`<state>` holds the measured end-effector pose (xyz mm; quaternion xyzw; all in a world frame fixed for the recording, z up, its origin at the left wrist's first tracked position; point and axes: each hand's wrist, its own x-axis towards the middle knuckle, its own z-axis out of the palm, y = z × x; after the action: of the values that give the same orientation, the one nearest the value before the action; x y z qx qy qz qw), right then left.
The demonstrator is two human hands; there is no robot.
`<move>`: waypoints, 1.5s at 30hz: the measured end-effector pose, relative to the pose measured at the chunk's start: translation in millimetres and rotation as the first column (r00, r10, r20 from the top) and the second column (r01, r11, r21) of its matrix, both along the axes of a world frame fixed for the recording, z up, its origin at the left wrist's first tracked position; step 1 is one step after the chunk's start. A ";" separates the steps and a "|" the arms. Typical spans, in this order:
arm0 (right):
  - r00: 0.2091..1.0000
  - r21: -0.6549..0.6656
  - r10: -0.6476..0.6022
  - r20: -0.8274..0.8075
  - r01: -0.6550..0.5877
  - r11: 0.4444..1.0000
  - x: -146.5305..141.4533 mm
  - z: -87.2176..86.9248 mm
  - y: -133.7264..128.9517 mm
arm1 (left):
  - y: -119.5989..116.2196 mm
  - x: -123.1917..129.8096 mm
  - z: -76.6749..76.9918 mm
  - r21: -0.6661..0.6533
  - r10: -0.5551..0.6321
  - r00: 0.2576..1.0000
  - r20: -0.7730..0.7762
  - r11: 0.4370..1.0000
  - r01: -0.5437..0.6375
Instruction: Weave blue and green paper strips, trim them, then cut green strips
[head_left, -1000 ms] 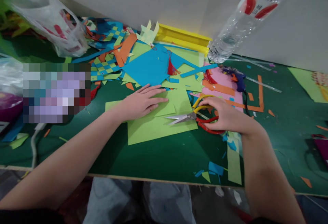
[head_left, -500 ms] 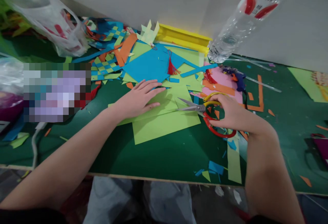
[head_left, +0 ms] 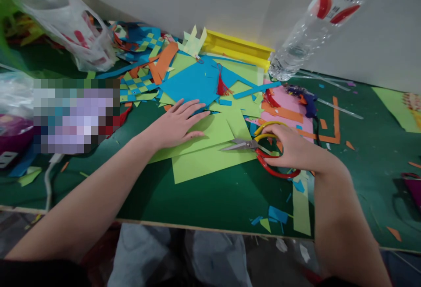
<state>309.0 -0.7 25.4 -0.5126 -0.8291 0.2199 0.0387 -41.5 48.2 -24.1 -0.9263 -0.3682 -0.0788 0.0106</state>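
While resting the flat, spread left hand (head_left: 176,125) on an upper light-green sheet (head_left: 219,131), overlapping a lower light-green sheet (head_left: 204,168) on the worktop (head_left: 197,203), grips scissors (head_left: 251,144) by yellow and red handles in the right hand (head_left: 289,147), with blades parted near the upper sheet's right corner; cannot tell whether biting into it. Has a blue sheet (head_left: 190,83) just beyond the left fingertips, with a red tassel (head_left: 223,86) at its right side; beyond the right hand, a pink sheet (head_left: 285,100) crossed by orange strips; nearer the front edge, blue scraps (head_left: 278,213) beside a pale-green strip (head_left: 301,208). Faces a yellow trough (head_left: 238,47) and a clear bottle (head_left: 296,46) at the wall; cannot tell whether holding liquid. Has a translucent plastic bag (head_left: 77,37) at back left, with red shapes showing but contents unclear, and nearer, a pixelated lilac object (head_left: 82,120) with a white cable (head_left: 48,182).
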 end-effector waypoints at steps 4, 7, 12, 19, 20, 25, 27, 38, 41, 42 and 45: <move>0.998 0.035 0.053 -0.042 -0.051 0.998 -7.7 -3.0 -0.7 | -0.9 4.7 -2.1 -0.007 -0.008 0.999 0.039 1.000 0.009; 0.996 0.052 0.071 -0.053 -0.068 0.996 -12.9 -4.0 -0.7 | -0.9 6.6 -1.8 -0.004 -0.002 0.999 0.052 1.000 0.002; 0.994 0.101 0.097 -0.046 -0.092 0.991 -18.6 -6.2 0.5 | -2.4 10.2 5.1 -0.013 -0.104 0.992 0.067 0.994 0.105; 0.993 0.100 0.099 -0.069 -0.092 0.991 -15.1 -3.1 1.5 | -2.9 10.8 8.5 -0.092 -0.123 0.990 0.069 0.987 0.129; 0.993 0.099 0.102 -0.067 -0.095 0.990 -12.5 -2.3 2.1 | -2.6 10.0 8.5 -0.094 -0.112 0.992 0.065 0.989 0.118; 0.998 0.085 0.029 -0.057 -0.024 0.996 8.2 1.3 7.0 | 0.0 5.4 7.0 -0.064 -0.057 0.997 0.044 0.996 0.060; 0.998 0.029 -0.028 -0.061 0.030 0.999 16.2 2.8 8.2 | 1.2 4.2 5.3 -0.047 -0.047 0.998 0.051 0.998 0.049; 0.992 -0.028 -0.107 -0.062 0.105 0.994 25.1 5.3 7.4 | 5.2 1.4 -1.6 -0.047 -0.053 0.997 0.061 0.997 0.056; 0.992 -0.026 -0.116 -0.058 0.115 0.993 22.1 7.1 7.1 | 4.7 2.0 -1.1 -0.053 -0.043 0.997 0.060 0.998 0.046; 0.991 -0.028 -0.118 -0.056 0.117 0.993 21.3 7.3 7.1 | 4.4 2.3 -0.8 -0.053 -0.039 0.998 0.059 0.998 0.042; 0.992 -0.028 -0.121 -0.048 0.119 0.992 21.0 6.5 7.5 | 3.5 3.2 0.2 -0.051 -0.036 0.998 0.055 0.998 0.039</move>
<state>330.0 6.8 31.9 -0.5565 -0.7927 0.2401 0.0658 -38.3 51.7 -23.8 -0.9305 -0.3530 -0.0943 -0.0251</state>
